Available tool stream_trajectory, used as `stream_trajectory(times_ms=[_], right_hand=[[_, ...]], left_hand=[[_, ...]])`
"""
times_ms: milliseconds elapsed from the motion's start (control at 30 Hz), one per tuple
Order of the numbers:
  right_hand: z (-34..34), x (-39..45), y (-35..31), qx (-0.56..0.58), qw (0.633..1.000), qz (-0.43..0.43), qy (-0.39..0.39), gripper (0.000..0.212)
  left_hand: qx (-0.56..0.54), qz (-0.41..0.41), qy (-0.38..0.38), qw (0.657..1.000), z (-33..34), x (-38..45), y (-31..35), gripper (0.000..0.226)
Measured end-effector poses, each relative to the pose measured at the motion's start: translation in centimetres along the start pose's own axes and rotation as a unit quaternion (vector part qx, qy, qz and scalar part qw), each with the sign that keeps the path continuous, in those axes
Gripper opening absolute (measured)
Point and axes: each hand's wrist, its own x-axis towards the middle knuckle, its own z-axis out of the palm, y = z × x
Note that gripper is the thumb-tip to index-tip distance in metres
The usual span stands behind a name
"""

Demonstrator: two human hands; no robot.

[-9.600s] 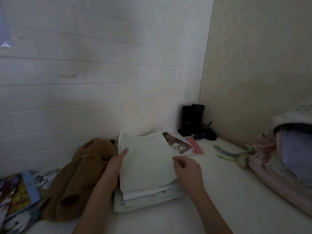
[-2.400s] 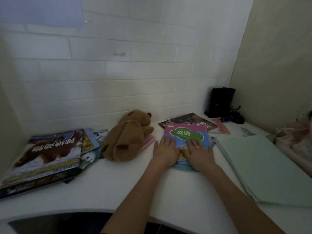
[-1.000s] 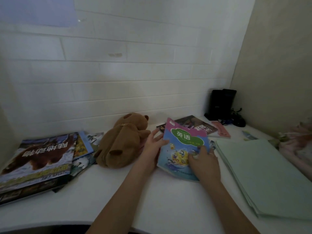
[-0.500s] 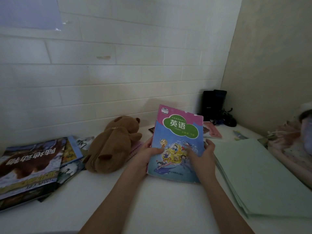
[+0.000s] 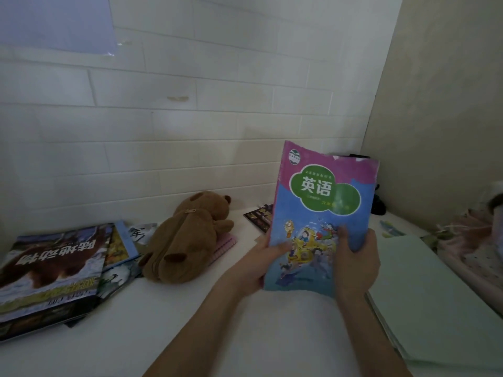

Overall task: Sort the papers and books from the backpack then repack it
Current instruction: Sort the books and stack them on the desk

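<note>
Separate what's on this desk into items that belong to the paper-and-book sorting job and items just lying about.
Part of the job:
- blue and pink textbook, held upright by left hand and right hand
- pale green paper stack
- large animal picture book atop the left pile
- dark book by the wall
- pink dotted backpack

Lying about:
- brown plush bear
- pink spiral notebook under it

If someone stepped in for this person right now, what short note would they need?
Hands: left hand and right hand both grip the textbook, held upright above the desk.
Things: book pile at left, plush bear beside it, paper stack at right, backpack at the far right edge.
Done: papers and several books lie in separate piles.
Left: place this textbook, then repack the backpack.
</note>
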Motion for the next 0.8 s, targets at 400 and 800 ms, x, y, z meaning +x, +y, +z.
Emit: stream_trajectory(times_ms=[400, 800], right_hand=[[-11.9, 14.0, -2.3, -0.328, 0.938, -0.061, -0.091, 0.042], [-8.5, 10.3, 5.4, -0.366, 0.910, -0.098, -0.167, 0.039]], left_hand=[[0.226, 0.211, -0.018, 0.951, 11.9, 5.1, -2.2, 0.063], [0.447, 0.130, 0.173, 0.868, 9.0, 5.2, -3.4, 0.035]])
